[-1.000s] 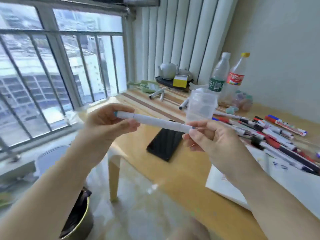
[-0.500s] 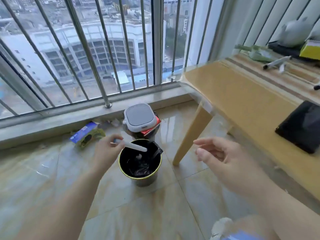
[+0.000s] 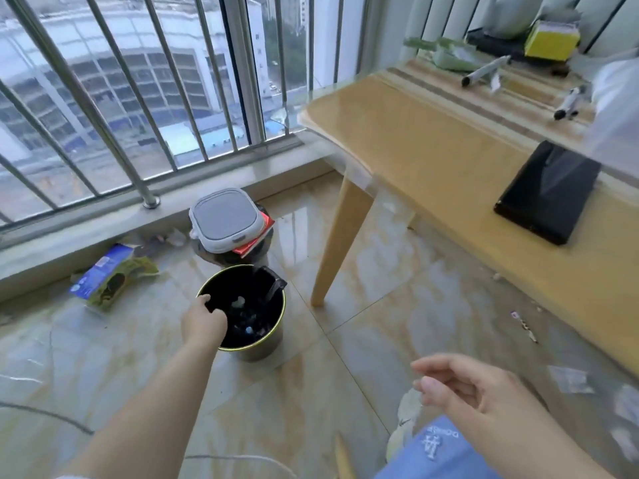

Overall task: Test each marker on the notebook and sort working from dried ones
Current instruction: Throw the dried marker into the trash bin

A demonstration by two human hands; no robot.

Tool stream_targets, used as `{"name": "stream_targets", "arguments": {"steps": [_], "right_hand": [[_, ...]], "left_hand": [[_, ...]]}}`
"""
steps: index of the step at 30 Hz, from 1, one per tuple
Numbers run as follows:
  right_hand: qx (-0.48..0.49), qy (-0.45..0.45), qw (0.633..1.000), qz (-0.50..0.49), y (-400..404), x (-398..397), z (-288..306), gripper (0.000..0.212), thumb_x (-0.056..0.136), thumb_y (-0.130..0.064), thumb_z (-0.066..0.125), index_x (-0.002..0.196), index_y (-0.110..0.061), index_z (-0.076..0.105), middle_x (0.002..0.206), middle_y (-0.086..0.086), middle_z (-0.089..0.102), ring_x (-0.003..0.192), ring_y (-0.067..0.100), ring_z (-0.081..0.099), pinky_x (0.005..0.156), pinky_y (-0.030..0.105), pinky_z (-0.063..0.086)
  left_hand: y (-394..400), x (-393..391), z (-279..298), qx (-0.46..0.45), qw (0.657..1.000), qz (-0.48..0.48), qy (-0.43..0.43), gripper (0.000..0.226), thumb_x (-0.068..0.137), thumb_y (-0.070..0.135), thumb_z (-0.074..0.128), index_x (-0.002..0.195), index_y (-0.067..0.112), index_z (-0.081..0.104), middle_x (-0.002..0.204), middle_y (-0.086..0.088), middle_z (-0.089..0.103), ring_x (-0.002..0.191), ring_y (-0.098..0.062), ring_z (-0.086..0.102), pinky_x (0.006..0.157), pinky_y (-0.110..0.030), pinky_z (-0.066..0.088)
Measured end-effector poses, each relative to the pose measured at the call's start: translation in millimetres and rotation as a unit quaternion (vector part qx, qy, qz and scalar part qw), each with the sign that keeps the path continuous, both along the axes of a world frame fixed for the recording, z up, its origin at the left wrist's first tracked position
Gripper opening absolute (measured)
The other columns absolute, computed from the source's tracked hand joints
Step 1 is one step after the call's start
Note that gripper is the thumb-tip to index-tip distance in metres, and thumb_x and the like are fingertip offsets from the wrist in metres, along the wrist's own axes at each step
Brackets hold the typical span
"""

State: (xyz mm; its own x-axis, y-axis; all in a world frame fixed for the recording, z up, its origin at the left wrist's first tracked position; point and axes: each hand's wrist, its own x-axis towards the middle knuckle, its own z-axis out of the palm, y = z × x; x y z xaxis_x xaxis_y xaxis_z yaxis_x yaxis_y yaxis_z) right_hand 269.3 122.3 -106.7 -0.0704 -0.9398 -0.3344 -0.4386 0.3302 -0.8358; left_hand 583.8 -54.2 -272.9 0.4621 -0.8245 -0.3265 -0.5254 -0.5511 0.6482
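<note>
A: From the head camera, what is hard to read?

B: The left hand [image 3: 204,323] reaches over the near rim of the round black-lined waste bin with a yellow-green rim [image 3: 273,344]. Its fingers [image 3: 204,300] point away from the camera, so I cannot tell whether they are clenched or released. No marker shows in them.

A: Where is the marker, then?

B: Pale bits lie deep in the bin's black liner, just beyond those fingers; whether one is the white marker is too blurred to say. Other grey-white markers [image 3: 485,70] lie far off on the yellow wooden tabletop [image 3: 432,140], well apart from both hands, near a flat black tablet-like slab [image 3: 548,191].

A: And the right hand [image 3: 473,392]?

B: Low at the right, fingers loosely spread and released, holding nothing. The tabletop's right part is cut off by the frame edge.
</note>
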Motion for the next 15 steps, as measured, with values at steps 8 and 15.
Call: {"name": "stream_targets", "arguments": {"steps": [8,15], "right_hand": [[-0.082,0.024,0.996,0.017,18,-26,45,0.022,0.080,-0.043,0.064,0.095,-0.058,0.060,0.086,-0.016,0.072,0.078,0.004,0.068,0.079,0.033,0.055],[-0.208,-0.007,0.973,-0.101,63,-103,119,0.019,0.079,-0.041,0.058,0.095,-0.047,0.066,0.085,-0.004,0.073,0.073,0.009,0.068,0.076,0.022,0.054]], "left_hand": [[29,-103,112,-0.350,0.929,-0.117,0.021,0.021,0.090,0.006,0.049,0.110,0.012,0.055,0.100,-0.009,0.056,0.085,-0.023,0.054,0.076,-0.030,0.042],[62,-265,261,-0.510,0.732,-0.433,0.131,0.021,0.088,0.025,0.043,0.107,0.022,0.052,0.098,0.015,0.057,0.084,-0.001,0.055,0.076,-0.006,0.039]]}}
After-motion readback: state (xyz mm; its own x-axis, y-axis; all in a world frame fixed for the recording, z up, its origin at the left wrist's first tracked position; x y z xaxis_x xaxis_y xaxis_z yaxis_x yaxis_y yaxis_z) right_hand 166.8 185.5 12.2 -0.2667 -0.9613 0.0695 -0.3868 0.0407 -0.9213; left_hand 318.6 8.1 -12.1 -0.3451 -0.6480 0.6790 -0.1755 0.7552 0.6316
